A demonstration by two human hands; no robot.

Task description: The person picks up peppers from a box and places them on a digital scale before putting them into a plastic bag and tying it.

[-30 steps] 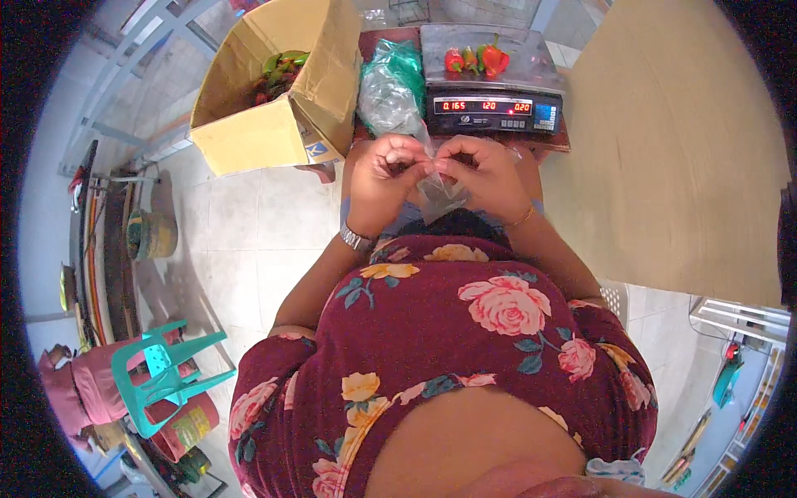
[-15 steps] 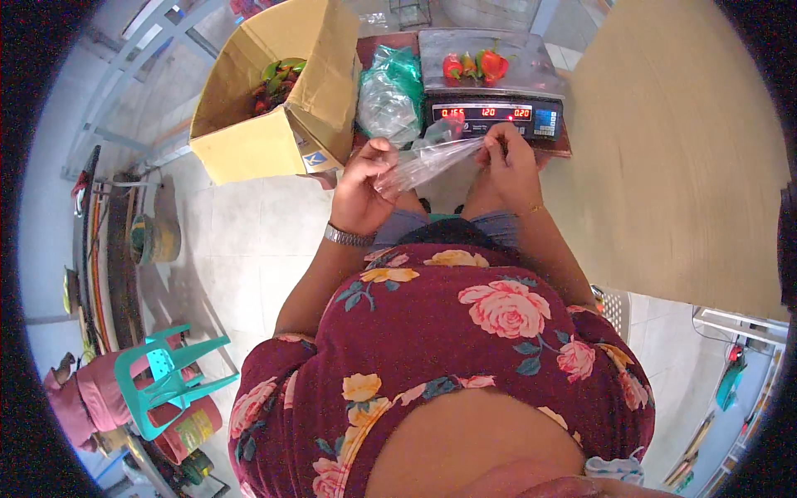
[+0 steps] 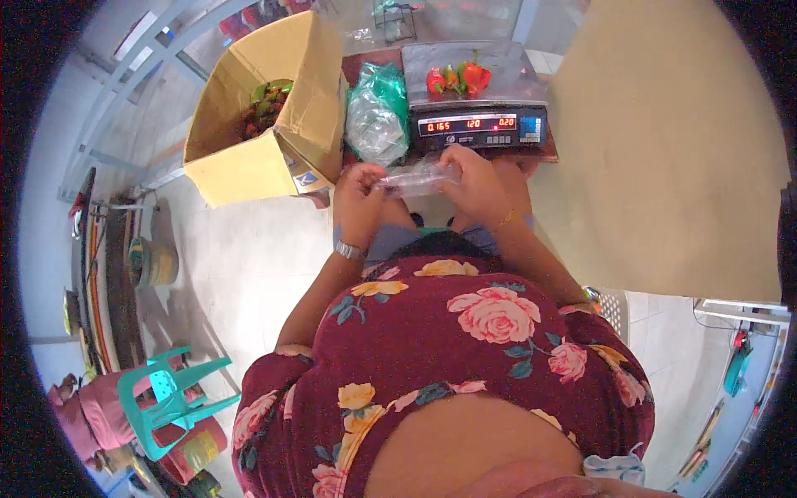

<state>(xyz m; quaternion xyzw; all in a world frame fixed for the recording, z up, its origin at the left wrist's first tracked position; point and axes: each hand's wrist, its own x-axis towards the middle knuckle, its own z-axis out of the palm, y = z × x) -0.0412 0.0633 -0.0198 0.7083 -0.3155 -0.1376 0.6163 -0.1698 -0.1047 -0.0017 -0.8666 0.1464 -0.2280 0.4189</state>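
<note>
Clear plastic bag [image 3: 418, 177]: small, crumpled, stretched flat between both hands just in front of the scale. Left hand [image 3: 359, 202] closed on its left end, fingers pinched; right hand [image 3: 476, 178] closed on its right end.

Scale [image 3: 486, 129]: grey digital unit directly beyond the hands; dark front panel with red lit digits and a small blue label at its right end. On its pan, red peppers [image 3: 458, 79] with green stems.

Bundle of clear and green bags [image 3: 378, 116]: touching the scale's left side.

Cardboard box [image 3: 261, 124]: open, tan, to the left of the bundle, with dark red and green produce inside; a small blue-and-white sticker on its near corner.

Green plastic chair [image 3: 170, 398]: lower left, well apart, on the floor.

Against half a second ago: the bag then slanted upward from the left hand toward the right, which was raised at the scale's front; now it lies level and lower, both hands drawn closer together. Peppers unmoved.
</note>
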